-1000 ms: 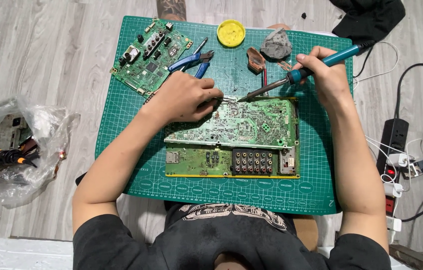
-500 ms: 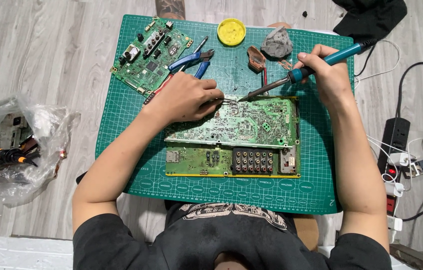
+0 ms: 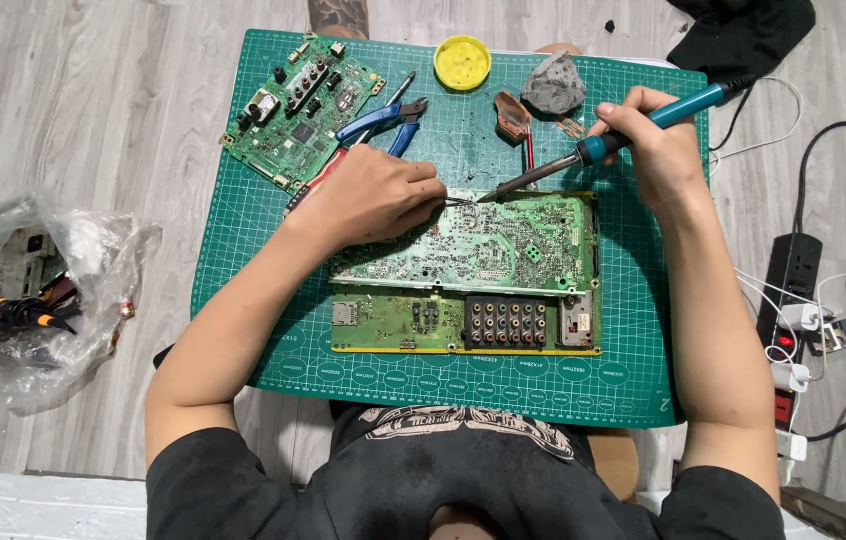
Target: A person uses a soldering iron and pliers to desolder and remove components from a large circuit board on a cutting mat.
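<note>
Nearest the person, a green circuit board with rows of round sockets [image 3: 463, 322] lies flat on the green cutting mat [image 3: 633, 380], and a second board turned solder side up [image 3: 483, 245] rests tilted over its far half. The left hand [image 3: 373, 195] lies on that upper board's far left corner, fingers pinched together on something thin at the edge; what it is cannot be told. The right hand [image 3: 658, 150] is closed around the teal handle of a soldering iron [image 3: 603, 148], whose tip meets the board's far edge just beside the left fingertips. Farther off lie blue-handled pliers [image 3: 383, 118], a smaller green board [image 3: 298, 108], a yellow tin [image 3: 462, 62] and a grey lump [image 3: 553, 84].
</note>
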